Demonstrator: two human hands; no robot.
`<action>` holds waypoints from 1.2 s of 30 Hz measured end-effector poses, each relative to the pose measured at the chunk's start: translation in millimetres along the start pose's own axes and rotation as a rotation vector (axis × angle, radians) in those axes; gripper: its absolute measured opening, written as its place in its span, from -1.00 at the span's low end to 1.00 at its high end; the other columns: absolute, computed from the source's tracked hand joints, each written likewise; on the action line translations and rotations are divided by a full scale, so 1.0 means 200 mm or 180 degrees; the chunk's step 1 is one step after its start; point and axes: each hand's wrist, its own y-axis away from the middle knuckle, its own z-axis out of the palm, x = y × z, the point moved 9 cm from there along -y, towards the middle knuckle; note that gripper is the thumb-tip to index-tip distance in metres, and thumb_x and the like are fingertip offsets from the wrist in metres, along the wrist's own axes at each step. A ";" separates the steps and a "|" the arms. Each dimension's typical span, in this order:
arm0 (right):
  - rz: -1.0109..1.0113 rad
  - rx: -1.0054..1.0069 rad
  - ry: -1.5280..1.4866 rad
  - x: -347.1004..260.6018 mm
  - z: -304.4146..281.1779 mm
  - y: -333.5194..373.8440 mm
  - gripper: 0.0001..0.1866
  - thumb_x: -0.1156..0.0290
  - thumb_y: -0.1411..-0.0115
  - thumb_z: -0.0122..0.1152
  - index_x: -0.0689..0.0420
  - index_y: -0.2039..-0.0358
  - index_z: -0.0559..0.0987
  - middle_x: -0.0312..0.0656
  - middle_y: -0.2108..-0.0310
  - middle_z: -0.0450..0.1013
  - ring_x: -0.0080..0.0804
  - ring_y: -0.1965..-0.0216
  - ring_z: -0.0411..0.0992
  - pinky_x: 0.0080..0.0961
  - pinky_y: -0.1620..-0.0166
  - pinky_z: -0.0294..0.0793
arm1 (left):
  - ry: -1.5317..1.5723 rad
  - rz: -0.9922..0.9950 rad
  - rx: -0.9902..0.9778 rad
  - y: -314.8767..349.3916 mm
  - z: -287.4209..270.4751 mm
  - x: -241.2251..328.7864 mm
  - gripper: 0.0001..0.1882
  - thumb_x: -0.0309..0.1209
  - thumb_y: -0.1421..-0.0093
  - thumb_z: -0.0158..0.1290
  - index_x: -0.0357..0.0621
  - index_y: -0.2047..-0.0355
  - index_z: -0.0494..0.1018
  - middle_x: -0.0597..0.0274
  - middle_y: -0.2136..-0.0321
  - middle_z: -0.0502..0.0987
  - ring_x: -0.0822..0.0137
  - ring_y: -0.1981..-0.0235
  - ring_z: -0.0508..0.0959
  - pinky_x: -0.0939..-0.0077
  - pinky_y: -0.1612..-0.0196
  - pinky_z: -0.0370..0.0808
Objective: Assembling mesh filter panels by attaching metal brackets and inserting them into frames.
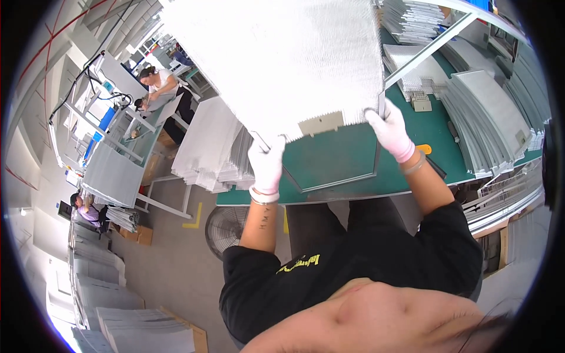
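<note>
A large white mesh sheet [294,59] with jagged edges is raised in front of me, glaring bright in its middle. My left hand [266,165], in a white glove, is closed on its near left corner, thumb on top. At the near right corner my right hand [388,132], gloved too, grips the sheet beside a short grey strip. A beige card [321,122] shows at the sheet's near edge. Under it, a thin grey rectangular frame [338,183] lies on the green table [412,187]; its far part is hidden by the sheet. My fingers below the sheet are hidden.
Stacks of white mesh panels stand to the left [203,141] and right [488,117] of the table. An orange-handled tool [424,149] lies by my right wrist. A round floor fan [226,229] stands below left. Two people work farther off at left.
</note>
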 end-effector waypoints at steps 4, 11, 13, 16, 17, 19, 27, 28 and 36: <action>-0.0002 -0.0089 0.0140 0.10 0.00 0.14 -0.61 0.56 -0.26 0.14 0.34 -0.11 0.45 -0.24 0.08 0.53 -0.64 0.10 0.44 -0.58 -0.01 0.45 | 0.0568 -0.0080 -0.0043 0.19 -0.01 -0.22 -0.75 -0.54 -0.20 0.22 -0.34 0.11 0.55 0.28 0.24 0.63 0.54 0.27 0.55 0.58 0.19 0.51; -0.0100 -0.0449 -0.0105 -0.17 0.00 -0.05 -0.66 0.46 -0.28 0.22 0.28 -0.04 0.47 -0.39 0.27 0.49 -0.72 0.29 0.38 -0.65 0.22 0.43 | 0.0419 -0.0102 -0.0425 0.01 -0.01 0.04 -0.85 -0.54 -0.27 0.14 -0.30 0.16 0.53 0.39 0.34 0.59 0.62 0.35 0.49 0.67 0.25 0.45; -0.0009 -0.0205 0.0338 -0.19 -0.03 -0.11 -0.73 0.44 -0.29 0.24 0.25 0.05 0.50 -0.46 0.41 0.39 -0.74 0.40 0.27 -0.65 0.35 0.33 | 0.0743 -0.0032 -0.0230 -0.07 -0.11 0.03 -0.86 -0.55 -0.30 0.08 -0.28 0.14 0.51 0.50 0.43 0.48 0.67 0.44 0.36 0.73 0.36 0.33; -0.0358 0.0372 0.0751 -0.22 0.03 -0.07 -0.84 0.43 -0.27 0.29 0.22 0.24 0.51 -0.50 0.55 0.27 -0.76 0.51 0.13 -0.67 0.45 0.19 | 0.0420 0.0275 0.0192 -0.08 -0.04 0.14 -0.96 -0.53 -0.31 0.08 -0.23 0.25 0.49 0.57 0.51 0.34 0.71 0.51 0.21 0.73 0.45 0.19; -0.0627 0.0862 0.0837 -0.25 0.00 -0.04 -0.84 0.44 -0.26 0.30 0.22 0.28 0.51 -0.51 0.57 0.26 -0.76 0.53 0.11 -0.69 0.46 0.17 | 0.0082 0.0447 0.0338 -0.08 -0.04 0.17 -0.98 -0.53 -0.30 0.09 -0.21 0.30 0.48 0.58 0.52 0.32 0.71 0.52 0.19 0.73 0.46 0.17; -0.0999 0.1075 0.1057 -0.25 -0.02 -0.01 -0.86 0.46 -0.26 0.29 0.23 0.25 0.52 -0.51 0.58 0.26 -0.77 0.55 0.09 -0.70 0.48 0.14 | 0.0080 0.0514 0.0458 -0.08 -0.01 0.19 -0.90 -0.55 -0.29 0.10 -0.16 0.39 0.43 0.58 0.54 0.29 0.69 0.53 0.17 0.74 0.46 0.15; -0.0452 0.0279 0.0255 -0.17 -0.01 0.02 -0.76 0.53 -0.34 0.14 0.28 0.00 0.44 -0.44 0.34 0.40 -0.79 0.37 0.21 -0.75 0.28 0.25 | 0.0551 0.0201 0.0199 -0.12 -0.05 0.06 -0.73 -0.60 -0.20 0.18 -0.11 0.53 0.31 0.49 0.58 0.35 0.69 0.54 0.25 0.74 0.46 0.23; -0.0393 0.0228 0.0133 -0.14 -0.03 0.03 -0.73 0.53 -0.35 0.12 0.29 -0.03 0.41 -0.40 0.27 0.42 -0.77 0.31 0.26 -0.72 0.21 0.30 | 0.0440 0.0280 0.0171 -0.11 -0.04 0.08 -0.74 -0.60 -0.20 0.18 -0.11 0.52 0.32 0.48 0.57 0.36 0.68 0.53 0.26 0.73 0.46 0.25; -0.0216 0.0137 0.0497 0.04 -0.02 0.16 -0.58 0.54 -0.35 0.07 0.35 -0.19 0.33 -0.15 -0.06 0.46 -0.48 -0.04 0.42 -0.48 -0.15 0.38 | 0.0137 0.0231 -0.0149 0.06 -0.08 -0.18 -0.87 -0.55 -0.19 0.18 -0.27 0.26 0.50 0.36 0.46 0.53 0.57 0.45 0.44 0.61 0.33 0.43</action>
